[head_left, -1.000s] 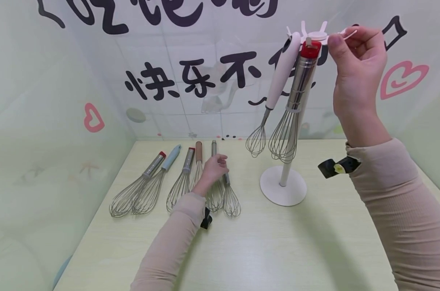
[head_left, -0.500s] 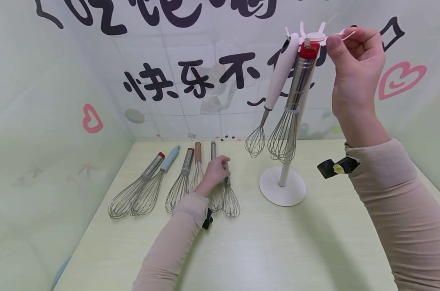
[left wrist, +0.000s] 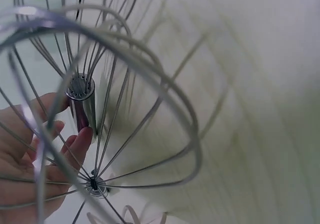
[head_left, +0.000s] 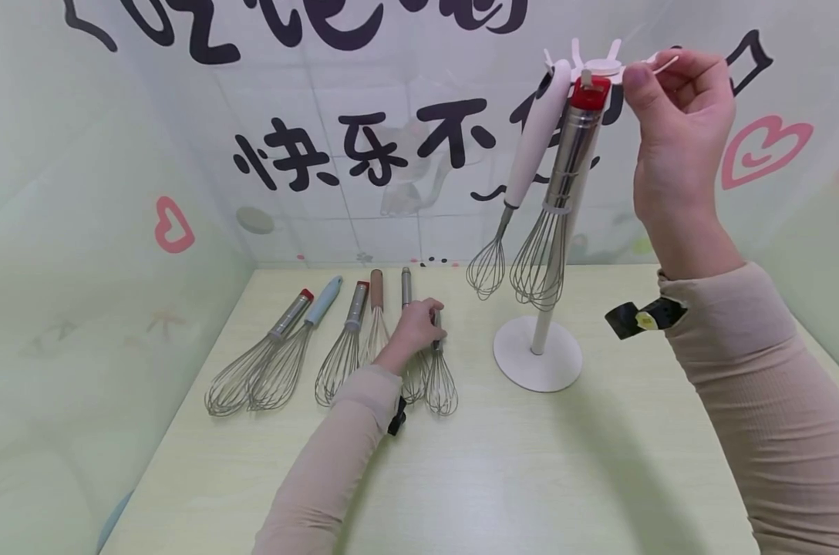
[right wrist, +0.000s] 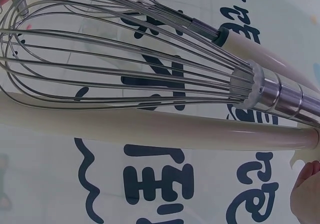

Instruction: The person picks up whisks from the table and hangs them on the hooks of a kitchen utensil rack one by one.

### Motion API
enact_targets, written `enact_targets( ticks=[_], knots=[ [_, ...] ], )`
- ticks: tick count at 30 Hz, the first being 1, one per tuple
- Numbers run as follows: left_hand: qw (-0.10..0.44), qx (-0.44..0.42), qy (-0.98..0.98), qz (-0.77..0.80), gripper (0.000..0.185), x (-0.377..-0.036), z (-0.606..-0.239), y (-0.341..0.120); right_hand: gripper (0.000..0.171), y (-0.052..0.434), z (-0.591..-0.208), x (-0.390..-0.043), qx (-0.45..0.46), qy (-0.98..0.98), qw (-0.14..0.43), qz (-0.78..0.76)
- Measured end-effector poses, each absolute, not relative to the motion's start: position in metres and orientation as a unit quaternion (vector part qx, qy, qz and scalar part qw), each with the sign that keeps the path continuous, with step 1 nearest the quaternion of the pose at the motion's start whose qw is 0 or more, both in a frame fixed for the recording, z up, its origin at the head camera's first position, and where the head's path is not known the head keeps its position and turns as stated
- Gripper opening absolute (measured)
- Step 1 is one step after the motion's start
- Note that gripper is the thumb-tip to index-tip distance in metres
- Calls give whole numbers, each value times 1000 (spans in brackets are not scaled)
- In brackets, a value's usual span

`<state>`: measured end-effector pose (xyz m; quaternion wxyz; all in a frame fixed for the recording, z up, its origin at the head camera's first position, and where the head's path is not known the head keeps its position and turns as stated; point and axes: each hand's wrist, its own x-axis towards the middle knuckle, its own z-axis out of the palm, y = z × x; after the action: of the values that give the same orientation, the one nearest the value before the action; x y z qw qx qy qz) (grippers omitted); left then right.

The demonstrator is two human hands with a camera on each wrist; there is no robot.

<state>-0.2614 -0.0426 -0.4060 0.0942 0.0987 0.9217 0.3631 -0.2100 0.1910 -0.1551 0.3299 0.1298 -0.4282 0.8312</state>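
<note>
A steel whisk (head_left: 436,362) on the table (head_left: 530,478) is gripped by the left hand (head_left: 416,327); a hook (head_left: 658,63) of the rack (head_left: 539,351) is pinched by the right hand (head_left: 679,131)

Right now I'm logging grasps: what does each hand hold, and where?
Left hand grips a small whisk by its handle; right hand pinches a hook arm of the rack.
</note>
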Motion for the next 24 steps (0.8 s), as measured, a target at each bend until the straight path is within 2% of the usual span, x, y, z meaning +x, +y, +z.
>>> enact_targets(
  ticks=[10, 24],
  knots=[
    [101, 96, 932, 335, 52, -258, -407, -39, 20, 190, -156, -207, 130, -426, 331, 832],
    [105, 55, 906, 405, 56, -258, -408, -40, 19, 188, -156, -203, 131, -425, 335, 831]
  ],
)
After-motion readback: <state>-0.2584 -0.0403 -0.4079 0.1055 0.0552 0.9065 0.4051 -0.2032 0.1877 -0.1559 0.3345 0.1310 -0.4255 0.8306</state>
